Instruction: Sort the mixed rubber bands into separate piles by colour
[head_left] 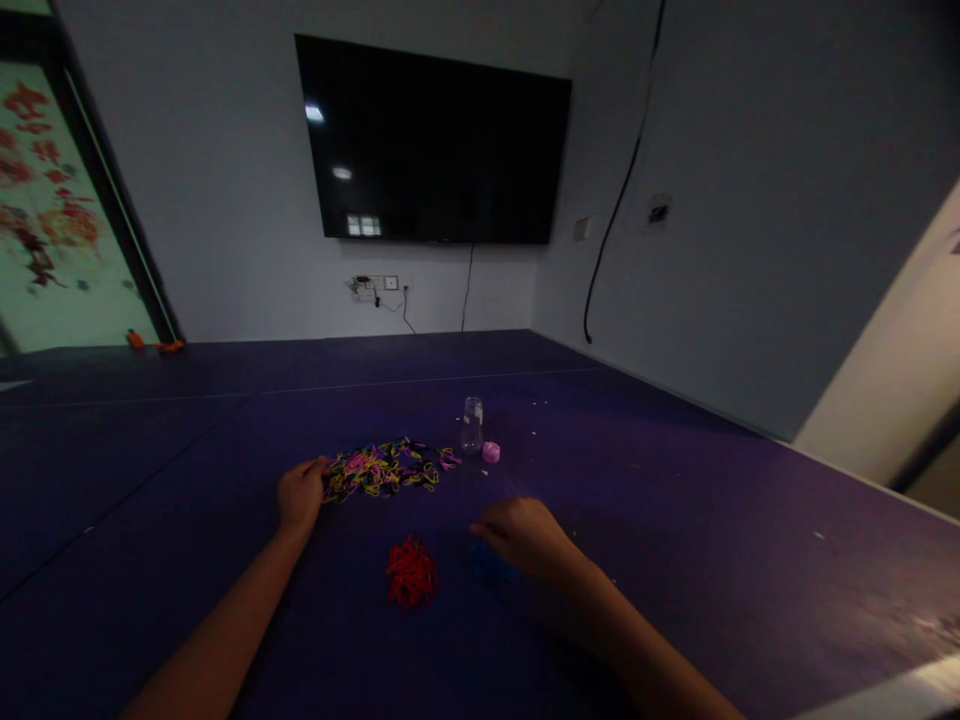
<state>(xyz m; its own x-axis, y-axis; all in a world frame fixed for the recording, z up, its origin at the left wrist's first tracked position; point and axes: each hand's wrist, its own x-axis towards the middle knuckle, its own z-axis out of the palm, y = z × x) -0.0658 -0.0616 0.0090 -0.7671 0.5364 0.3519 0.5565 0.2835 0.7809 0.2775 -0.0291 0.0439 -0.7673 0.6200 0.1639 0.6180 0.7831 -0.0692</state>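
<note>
The right hand [525,535] rests palm-down on the dark purple surface [712,560], fingers loosely curled over a small blue heap of elastic bands [486,565]; whether it pinches any I cannot tell. At its nine o'clock lies a red heap of elastic bands [410,574]. The left hand [301,493], at ten o'clock, is loosely curled, fingertips touching the near edge of a mixed pile of pink, yellow and black elastic bands [382,468]. Beyond it, at one o'clock, stand a small clear plastic bottle [472,425] and, just beside it, a pink cap [490,452].
</note>
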